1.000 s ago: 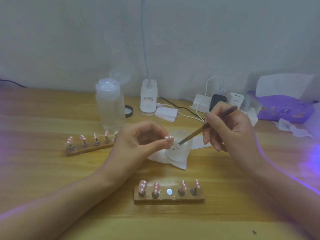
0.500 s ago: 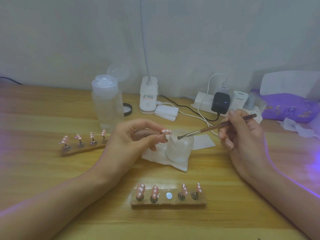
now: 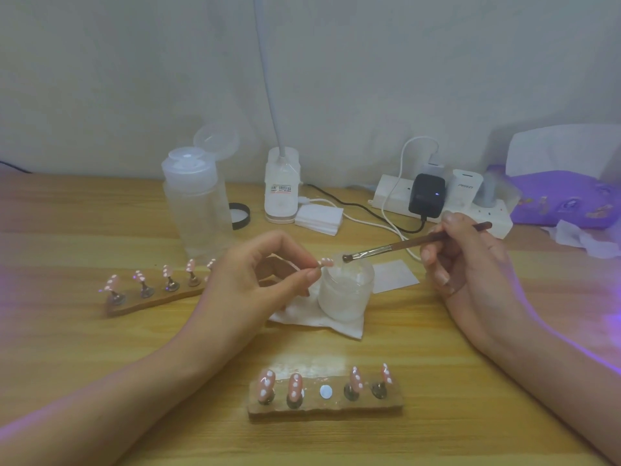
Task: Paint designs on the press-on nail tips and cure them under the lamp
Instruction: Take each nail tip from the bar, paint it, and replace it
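Left hand (image 3: 248, 284) pinches a nail tip (image 3: 325, 262) beside the jar (image 3: 346, 294); right hand (image 3: 470, 267) grips a brush (image 3: 396, 246). Overloaded bristles might smear its dots.

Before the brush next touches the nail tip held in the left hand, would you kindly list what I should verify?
1. Nail tip pinched securely by the left hand: ok.
2. Brush gripped by the right hand: ok.
3. Brush head at the open jar mouth, close to the nail tip: ok.
4. Brush head loaded with enough product: cannot tell.
5. Jar upright on the tissue: ok.
6. Middle spot free on the near holder for setting the tip down: ok.
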Available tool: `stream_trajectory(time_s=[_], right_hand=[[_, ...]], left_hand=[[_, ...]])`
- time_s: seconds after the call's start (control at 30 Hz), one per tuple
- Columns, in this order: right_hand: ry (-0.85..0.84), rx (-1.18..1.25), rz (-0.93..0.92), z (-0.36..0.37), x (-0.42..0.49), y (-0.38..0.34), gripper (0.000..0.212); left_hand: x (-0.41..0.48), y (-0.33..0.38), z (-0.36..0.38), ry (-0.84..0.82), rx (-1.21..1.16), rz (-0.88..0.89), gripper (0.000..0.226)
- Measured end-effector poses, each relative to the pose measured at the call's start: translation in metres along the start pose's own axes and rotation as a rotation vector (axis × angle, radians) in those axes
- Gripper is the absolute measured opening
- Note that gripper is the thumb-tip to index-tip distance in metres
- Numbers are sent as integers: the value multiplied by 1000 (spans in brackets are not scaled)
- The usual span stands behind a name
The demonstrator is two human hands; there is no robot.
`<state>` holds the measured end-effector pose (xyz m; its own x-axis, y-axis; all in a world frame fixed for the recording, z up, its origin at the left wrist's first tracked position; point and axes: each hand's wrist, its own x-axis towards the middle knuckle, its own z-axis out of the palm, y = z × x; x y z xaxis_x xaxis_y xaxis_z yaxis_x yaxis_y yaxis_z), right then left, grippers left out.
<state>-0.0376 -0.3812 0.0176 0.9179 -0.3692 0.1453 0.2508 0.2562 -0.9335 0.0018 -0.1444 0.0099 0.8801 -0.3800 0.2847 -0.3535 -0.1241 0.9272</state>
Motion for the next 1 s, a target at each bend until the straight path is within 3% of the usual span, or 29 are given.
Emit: stream_trajectory(time_s=[0.37,0.83,1.0], right_hand=[[-130,-80,-42,2,-1,1,23],[-53,-92,-30,2,-2,-1,23],[-102,-117,-33,4,-3,-1,22]], left_hand=[[-1,0,0,-38,16,59,14],[-1,-3,1,-24,175,157,12],[-1,-3,0,-41,170,163,17]])
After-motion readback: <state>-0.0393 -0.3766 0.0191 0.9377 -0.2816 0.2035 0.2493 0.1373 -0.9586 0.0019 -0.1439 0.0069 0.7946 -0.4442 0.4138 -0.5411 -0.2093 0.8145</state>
